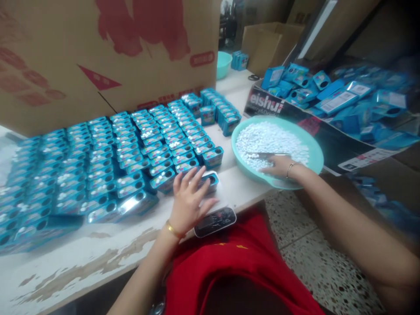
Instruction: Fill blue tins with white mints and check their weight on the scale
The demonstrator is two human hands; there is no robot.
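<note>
My left hand point(189, 202) is spread above a small blue box point(212, 178) with a dark round hole in its top. Whether the fingertips touch the box I cannot tell. Beside that hand lies a digital scale point(215, 222) at the table's front edge. My right hand point(278, 166) is down in a mint-green basin point(317, 157) of small white pellets point(267, 136). Its fingers are closed around a thin metal tool point(262, 155), partly sunk in the pellets, its exact kind hidden. Rows of blue boxes point(124, 148) stand left of my left hand, many with white pellets on top.
A big cardboard carton point(65, 52) stands behind the rows. To the right, an open carton point(328, 140) is heaped with loose blue boxes point(341, 103). Farther back are another green basin point(223, 64), black scissors point(253, 77) and an open brown box point(269, 46).
</note>
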